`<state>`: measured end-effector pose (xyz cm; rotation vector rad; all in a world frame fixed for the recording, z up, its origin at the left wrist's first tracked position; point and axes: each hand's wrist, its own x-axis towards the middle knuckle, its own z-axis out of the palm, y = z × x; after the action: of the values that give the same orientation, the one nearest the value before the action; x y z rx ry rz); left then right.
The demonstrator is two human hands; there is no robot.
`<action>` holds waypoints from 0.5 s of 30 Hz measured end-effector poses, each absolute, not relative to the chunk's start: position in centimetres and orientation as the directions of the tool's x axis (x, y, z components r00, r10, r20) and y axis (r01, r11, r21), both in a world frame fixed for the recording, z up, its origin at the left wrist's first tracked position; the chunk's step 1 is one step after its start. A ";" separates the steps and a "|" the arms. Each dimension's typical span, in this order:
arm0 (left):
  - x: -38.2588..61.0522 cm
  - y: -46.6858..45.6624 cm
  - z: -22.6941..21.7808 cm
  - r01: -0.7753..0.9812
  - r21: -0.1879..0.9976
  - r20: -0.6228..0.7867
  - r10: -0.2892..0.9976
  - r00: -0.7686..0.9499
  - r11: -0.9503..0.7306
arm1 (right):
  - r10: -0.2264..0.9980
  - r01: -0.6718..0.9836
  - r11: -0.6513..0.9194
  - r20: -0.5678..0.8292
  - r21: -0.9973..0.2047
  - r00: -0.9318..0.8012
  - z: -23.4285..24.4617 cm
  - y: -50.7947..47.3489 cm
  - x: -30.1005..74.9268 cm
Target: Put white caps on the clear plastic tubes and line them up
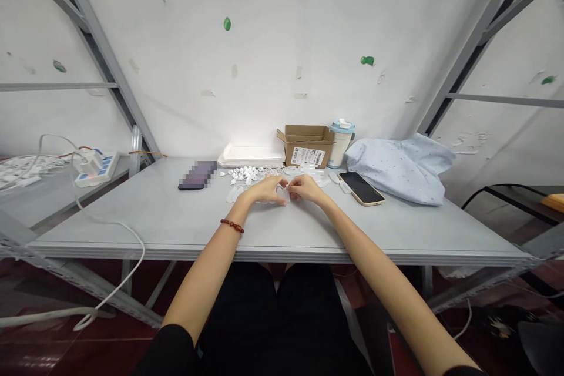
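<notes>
My left hand (265,190) and my right hand (305,187) meet at the middle of the grey table (176,217), fingers curled together around a small clear plastic piece (284,193). Both hands pinch it between them; its exact shape is too small to make out. A red bead bracelet (232,225) circles my left wrist. Just beyond my hands lies a scatter of several small white parts (247,175), with a few clear pieces (233,194) to the left of my left hand.
A white tray (251,155), an open cardboard box (306,144) and a blue-lidded cup (341,142) stand at the back. A phone (361,188) lies right, beside a light blue cloth (400,167). A dark device (197,175) lies left. A power strip (94,167) with white cable sits far left.
</notes>
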<state>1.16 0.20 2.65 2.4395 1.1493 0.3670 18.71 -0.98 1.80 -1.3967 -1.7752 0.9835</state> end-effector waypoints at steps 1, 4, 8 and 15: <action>1.2 0.2 2.6 0.658 0.498 0.065 0.781 0.621 -0.565 | 0.977 0.480 0.146 0.050 -0.865 -0.207 1.8 -0.9 18.7; 1.2 0.4 2.6 0.600 0.605 0.154 0.817 0.556 -0.523 | 0.981 0.528 0.161 0.075 -0.834 -0.181 1.7 -0.7 18.9; 1.1 1.8 2.5 0.610 0.655 0.375 0.893 0.250 -0.446 | 0.954 0.714 0.253 0.291 -0.652 -0.073 1.4 0.2 19.5; 0.3 4.8 1.6 0.778 0.504 0.430 0.890 0.150 -0.375 | 0.898 0.952 0.273 0.392 -0.140 -0.200 0.4 1.7 19.8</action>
<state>0.30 4.82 1.61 2.2539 1.6538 1.0303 19.77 1.66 0.39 -1.6730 -2.1542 -0.1854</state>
